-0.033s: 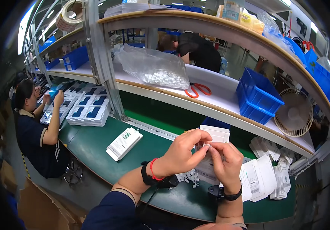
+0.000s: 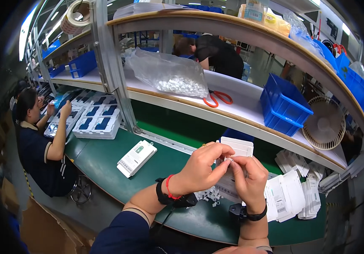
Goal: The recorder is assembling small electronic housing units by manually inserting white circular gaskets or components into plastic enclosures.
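My left hand (image 2: 203, 167) and my right hand (image 2: 250, 180) meet in front of me over the green workbench. Thumbs and forefingers of both are closed in a pinch on one small white plastic piece (image 2: 229, 159), mostly covered by the fingertips. Below the wrists lies a loose heap of similar small white plastic pieces (image 2: 208, 195) on the bench. Behind my fingers stands a white carton (image 2: 242, 147), partly hidden by the hands. To the left, a white printed box (image 2: 136, 158) lies flat.
Flat white cartons (image 2: 284, 195) lie stacked at right. On the shelf are a clear bag (image 2: 169, 76) of white pieces, red-handled scissors (image 2: 219, 99), blue bins (image 2: 283, 108) and a fan (image 2: 324, 122). A co-worker (image 2: 42, 144) sits at left beside white trays (image 2: 99, 120).
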Action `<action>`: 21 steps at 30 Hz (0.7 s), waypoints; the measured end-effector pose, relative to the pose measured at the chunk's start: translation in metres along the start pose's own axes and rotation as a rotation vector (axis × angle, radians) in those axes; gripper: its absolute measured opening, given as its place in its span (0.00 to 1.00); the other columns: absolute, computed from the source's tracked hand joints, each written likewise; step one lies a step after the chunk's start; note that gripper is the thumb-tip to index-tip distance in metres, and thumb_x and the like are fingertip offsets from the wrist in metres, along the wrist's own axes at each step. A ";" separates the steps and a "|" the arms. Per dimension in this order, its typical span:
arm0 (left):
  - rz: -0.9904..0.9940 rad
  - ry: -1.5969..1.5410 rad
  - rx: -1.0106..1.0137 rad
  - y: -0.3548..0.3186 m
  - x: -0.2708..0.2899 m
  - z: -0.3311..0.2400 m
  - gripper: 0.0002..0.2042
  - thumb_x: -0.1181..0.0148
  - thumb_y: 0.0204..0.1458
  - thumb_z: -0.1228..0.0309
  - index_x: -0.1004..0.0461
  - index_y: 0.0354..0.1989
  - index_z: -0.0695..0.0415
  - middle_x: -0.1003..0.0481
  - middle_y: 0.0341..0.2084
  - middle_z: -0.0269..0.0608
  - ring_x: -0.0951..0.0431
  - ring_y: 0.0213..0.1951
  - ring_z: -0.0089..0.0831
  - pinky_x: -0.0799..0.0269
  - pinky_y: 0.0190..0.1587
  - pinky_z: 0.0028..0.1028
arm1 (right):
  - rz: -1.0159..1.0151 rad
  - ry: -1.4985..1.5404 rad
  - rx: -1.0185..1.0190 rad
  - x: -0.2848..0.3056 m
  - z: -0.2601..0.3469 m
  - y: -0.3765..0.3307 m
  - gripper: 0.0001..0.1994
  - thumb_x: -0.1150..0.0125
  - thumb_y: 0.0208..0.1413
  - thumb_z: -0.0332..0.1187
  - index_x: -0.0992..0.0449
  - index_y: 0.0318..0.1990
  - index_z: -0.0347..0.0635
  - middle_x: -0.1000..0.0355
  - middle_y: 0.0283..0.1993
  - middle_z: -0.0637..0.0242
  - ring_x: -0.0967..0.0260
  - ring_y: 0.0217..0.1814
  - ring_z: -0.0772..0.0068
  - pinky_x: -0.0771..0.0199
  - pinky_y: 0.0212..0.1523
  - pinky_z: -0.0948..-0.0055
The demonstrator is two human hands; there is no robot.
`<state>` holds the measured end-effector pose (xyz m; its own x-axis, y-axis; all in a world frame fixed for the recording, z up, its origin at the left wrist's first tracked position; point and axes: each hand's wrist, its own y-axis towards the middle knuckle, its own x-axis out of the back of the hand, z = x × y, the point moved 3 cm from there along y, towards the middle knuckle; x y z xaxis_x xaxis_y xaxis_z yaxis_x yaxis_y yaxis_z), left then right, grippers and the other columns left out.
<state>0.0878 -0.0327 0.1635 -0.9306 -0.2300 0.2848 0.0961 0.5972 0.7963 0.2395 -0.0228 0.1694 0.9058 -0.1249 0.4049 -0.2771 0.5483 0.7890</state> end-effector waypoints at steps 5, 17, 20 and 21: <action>0.017 0.092 -0.115 0.004 0.001 0.005 0.06 0.36 0.45 0.78 0.25 0.32 0.63 0.23 0.30 0.43 0.24 0.32 0.38 0.29 0.37 0.30 | -0.040 -0.158 0.124 0.000 -0.002 -0.003 0.07 0.39 0.47 0.19 0.25 0.35 0.35 0.29 0.28 0.56 0.29 0.27 0.57 0.30 0.27 0.68; -0.066 -0.180 0.221 0.002 0.002 0.022 0.04 0.39 0.52 0.75 0.23 0.31 0.64 0.27 0.23 0.32 0.34 0.23 0.13 0.39 0.25 0.17 | 0.137 0.233 -0.259 0.000 -0.020 -0.005 0.23 0.43 0.53 0.23 0.33 0.59 0.34 0.22 0.38 0.51 0.21 0.39 0.61 0.26 0.40 0.73; -0.049 -0.166 0.253 0.002 0.002 0.022 0.04 0.39 0.52 0.76 0.23 0.31 0.64 0.27 0.23 0.31 0.34 0.24 0.12 0.39 0.25 0.16 | 0.167 0.262 -0.237 -0.002 -0.022 -0.007 0.20 0.43 0.52 0.23 0.29 0.55 0.33 0.22 0.39 0.52 0.21 0.40 0.63 0.26 0.41 0.73; -0.037 -0.172 0.289 0.001 0.002 0.024 0.04 0.39 0.52 0.76 0.23 0.31 0.64 0.26 0.24 0.30 0.34 0.24 0.12 0.39 0.25 0.16 | 0.157 0.298 -0.268 -0.003 -0.023 -0.008 0.19 0.43 0.52 0.22 0.27 0.53 0.33 0.22 0.41 0.52 0.21 0.41 0.64 0.26 0.42 0.73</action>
<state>0.0776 -0.0145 0.1524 -0.9800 -0.1370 0.1444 -0.0199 0.7894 0.6136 0.2463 -0.0080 0.1512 0.9232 0.2000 0.3283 -0.3616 0.7417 0.5649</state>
